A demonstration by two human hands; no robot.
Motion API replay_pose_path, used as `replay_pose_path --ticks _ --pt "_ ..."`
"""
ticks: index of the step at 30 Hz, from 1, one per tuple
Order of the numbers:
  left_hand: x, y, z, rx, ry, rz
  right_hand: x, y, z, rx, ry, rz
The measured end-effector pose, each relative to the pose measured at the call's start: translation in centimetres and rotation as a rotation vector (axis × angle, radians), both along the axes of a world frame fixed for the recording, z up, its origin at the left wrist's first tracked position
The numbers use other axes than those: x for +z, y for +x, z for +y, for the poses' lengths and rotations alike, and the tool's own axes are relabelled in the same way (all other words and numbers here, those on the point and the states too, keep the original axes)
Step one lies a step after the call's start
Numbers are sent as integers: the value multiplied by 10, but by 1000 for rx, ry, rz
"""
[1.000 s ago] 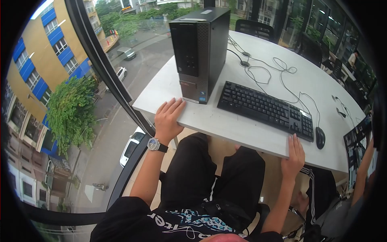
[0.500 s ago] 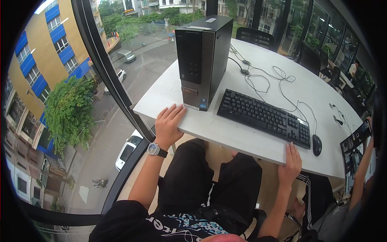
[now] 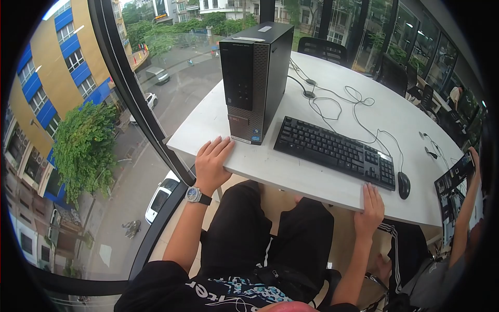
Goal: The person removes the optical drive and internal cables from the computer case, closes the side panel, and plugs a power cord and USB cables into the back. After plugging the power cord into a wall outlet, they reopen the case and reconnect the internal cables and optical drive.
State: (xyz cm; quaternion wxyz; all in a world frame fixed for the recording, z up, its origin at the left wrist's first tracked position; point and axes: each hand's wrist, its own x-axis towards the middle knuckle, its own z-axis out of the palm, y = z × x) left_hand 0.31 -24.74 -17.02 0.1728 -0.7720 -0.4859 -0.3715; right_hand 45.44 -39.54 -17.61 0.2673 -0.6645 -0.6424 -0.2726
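Note:
My left hand (image 3: 212,165) rests on the near edge of the white table (image 3: 306,179), its fingers flat and slightly spread, just in front of a black computer tower (image 3: 247,88) standing upright. A wristwatch (image 3: 193,194) is on my left wrist. Further right, my right hand (image 3: 370,210) lies with its fingertips on the same edge, fingers stretched out side by side, holding nothing. Those fingertips are just below the right part of a black keyboard (image 3: 335,151). A black mouse (image 3: 404,185) lies right of the keyboard.
Thin cables (image 3: 356,101) run across the table behind the keyboard. At the right, another person's arm (image 3: 465,208) is beside a dark screen (image 3: 455,182). Black chairs (image 3: 322,50) stand beyond the table. A window frame (image 3: 132,93) rises at the left.
The whole view has shifted slightly, so the table, tower and keyboard appear a little further left. Both my hands keep their places on the table edge.

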Motion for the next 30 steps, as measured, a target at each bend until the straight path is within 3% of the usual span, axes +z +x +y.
replay_pose_path --ticks 6,13,23,29,30 --pt "-2 -1 3 14 44 35 0 0 1 9 9 1" --pt "-14 -7 15 -77 281 -10 1 2 -1 19 46 14" --pt "-7 0 9 -40 219 -6 1 9 -3 90 -35 44" --pt "-16 23 -11 80 54 -190 2 9 -4 137 -70 22" --pt "-26 38 -20 6 151 -502 3 8 -5 150 -89 53"
